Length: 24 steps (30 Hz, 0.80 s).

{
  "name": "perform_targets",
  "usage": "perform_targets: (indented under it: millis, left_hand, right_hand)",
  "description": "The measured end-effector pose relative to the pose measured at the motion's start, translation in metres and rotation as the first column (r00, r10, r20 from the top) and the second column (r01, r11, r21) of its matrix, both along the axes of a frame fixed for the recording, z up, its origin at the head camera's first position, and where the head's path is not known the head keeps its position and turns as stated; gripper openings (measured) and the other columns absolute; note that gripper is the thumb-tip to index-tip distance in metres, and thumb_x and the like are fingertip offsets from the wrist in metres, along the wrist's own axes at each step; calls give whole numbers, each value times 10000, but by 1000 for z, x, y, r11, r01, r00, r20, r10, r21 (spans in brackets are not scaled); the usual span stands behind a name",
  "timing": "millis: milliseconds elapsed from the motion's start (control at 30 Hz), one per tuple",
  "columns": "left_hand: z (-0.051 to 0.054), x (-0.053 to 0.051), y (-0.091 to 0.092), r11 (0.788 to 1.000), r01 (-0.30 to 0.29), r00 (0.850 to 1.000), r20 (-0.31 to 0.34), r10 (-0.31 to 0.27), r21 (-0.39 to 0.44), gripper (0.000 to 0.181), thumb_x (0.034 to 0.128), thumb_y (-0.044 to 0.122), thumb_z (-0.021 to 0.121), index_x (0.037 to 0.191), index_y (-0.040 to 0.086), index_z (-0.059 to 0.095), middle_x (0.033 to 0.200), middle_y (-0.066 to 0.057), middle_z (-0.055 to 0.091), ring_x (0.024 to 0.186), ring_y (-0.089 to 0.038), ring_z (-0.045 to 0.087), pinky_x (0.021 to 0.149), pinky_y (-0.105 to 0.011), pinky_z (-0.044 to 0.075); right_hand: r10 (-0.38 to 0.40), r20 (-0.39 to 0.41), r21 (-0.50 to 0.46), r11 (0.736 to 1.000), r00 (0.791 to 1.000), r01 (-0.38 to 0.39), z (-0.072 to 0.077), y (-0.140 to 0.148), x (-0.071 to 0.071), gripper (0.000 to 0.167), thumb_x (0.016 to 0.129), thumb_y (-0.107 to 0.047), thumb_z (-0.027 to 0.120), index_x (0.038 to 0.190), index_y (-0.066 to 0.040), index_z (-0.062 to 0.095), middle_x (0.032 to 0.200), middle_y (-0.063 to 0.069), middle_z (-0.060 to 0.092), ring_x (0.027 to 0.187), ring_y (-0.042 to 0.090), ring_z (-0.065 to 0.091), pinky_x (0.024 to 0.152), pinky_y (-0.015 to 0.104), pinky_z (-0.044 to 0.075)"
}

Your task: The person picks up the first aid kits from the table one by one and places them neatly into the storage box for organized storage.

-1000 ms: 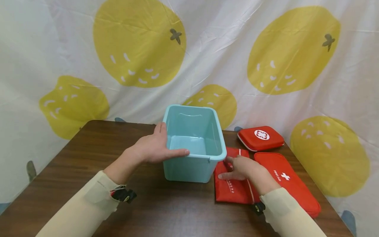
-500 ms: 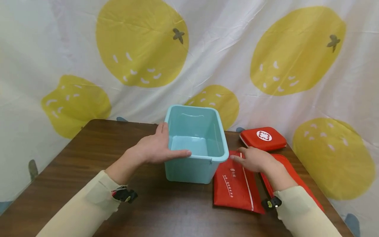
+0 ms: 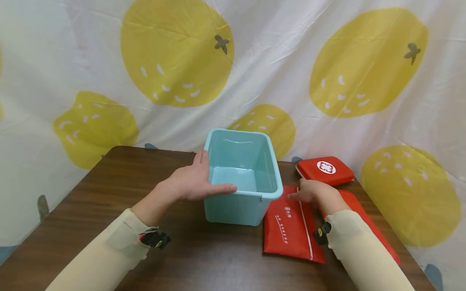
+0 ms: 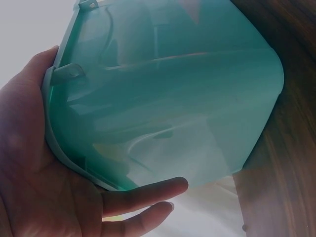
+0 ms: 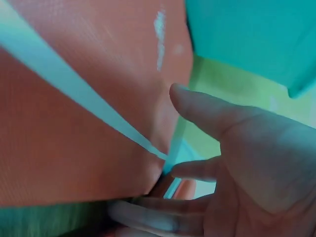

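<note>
A light-blue plastic bin [image 3: 233, 210] stands upright with nothing visible inside. My left hand [image 3: 189, 182] rests at its near-left corner, the thumb across the near rim and the other fingers nearly straight against the left side; the left wrist view shows this hand [image 4: 59, 163] against the rim. Just right of the bin lies a flat red pouch [image 3: 282, 230] with a pale stripe. Over the pouch's far right part is my right hand [image 3: 314, 194], thumb apart from the fingers. In the right wrist view the fingers of this hand [image 5: 247, 168] are beside the pouch's [image 5: 98, 148] corner.
A red hard case [image 3: 324, 171] with a white emblem lies at the back right of the wooden table [image 3: 145, 165]. Nearer, a long red case [image 3: 367, 218] is partly covered by the right arm. A lemon-patterned cloth [image 3: 269, 40] hangs behind.
My right hand has moved right and a little farther back over the pouch, its wrist turning. The pouch has shifted slightly nearer. My left hand keeps its place on the bin.
</note>
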State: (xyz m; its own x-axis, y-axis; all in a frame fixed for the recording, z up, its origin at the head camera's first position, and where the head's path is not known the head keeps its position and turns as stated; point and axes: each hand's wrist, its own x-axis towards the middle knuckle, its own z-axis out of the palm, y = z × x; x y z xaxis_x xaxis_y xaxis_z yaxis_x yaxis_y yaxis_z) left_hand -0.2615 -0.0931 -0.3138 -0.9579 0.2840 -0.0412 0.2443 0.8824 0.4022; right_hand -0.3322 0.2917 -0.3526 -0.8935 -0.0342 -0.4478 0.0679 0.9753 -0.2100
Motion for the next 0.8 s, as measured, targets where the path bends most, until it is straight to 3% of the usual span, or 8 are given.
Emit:
perform_targets:
  millis: [133,200,267,367,467,567,800]
  left_hand:
    - [0,0,1,1000,0,1000,-3,0,-1,1475,819,956,598,1733,-14,-34,1788,-217,146,1272,-403,676,997,-542,599]
    - [0,1,1,1000,-3,1000,-7,3,-1,1473,817,953,605,1733,-11,-30,1781,-209,157,1254,-399,684,988,-536,602]
    - [0,1,0,1000,-4,1000,-11,4,1,1472,815,953,607,1732,-10,-24,1774,-203,169,1237,-394,689,980,-531,603]
    - [1,1,2,1000,-4,1000,-17,4,7,1470,814,950,613,1731,-10,-17,1757,-198,189,1223,-387,692,977,-526,603]
    - [1,1,3,1000,-1,1000,-21,1,11,1462,815,943,621,1728,-11,-7,1736,-197,214,1214,-382,691,978,-520,604]
    - [1,1,4,1000,-3,1000,-19,3,12,1459,814,941,626,1726,-9,-2,1724,-194,231,1207,-377,690,975,-515,605]
    - [1,1,5,1000,-8,1000,-15,8,10,1462,812,947,619,1728,-5,-6,1725,-190,227,1197,-365,690,954,-505,611]
  right_hand:
    - [38,-27,88,995,999,-35,-10,-6,-9,665,949,-477,839,1295,56,645,1015,136,687,953,293,665,849,437,619]
    - [33,-34,117,993,999,-29,-19,-4,-19,686,913,-506,870,1261,48,663,995,124,692,948,288,665,863,440,613]
    - [-18,-37,118,993,999,22,-30,-1,-31,805,870,-515,909,1344,66,617,1072,145,691,1017,309,659,924,468,619]
    - [-80,-27,81,993,996,82,-33,0,-32,1100,851,-527,920,1569,118,392,1316,253,600,1216,401,582,1083,552,576]
    - [-130,-13,-20,991,991,130,-26,1,-20,1233,887,-459,903,1654,153,156,1495,335,458,1361,485,470,1180,640,494]
    - [-139,-23,-131,982,990,135,-21,7,-10,1173,919,-349,886,1669,130,121,1508,354,442,1360,505,471,1139,639,528]
    - [-132,-43,-400,911,990,104,-16,26,-5,1046,981,-87,765,1741,-77,46,1595,340,346,1405,517,402,1162,631,500]
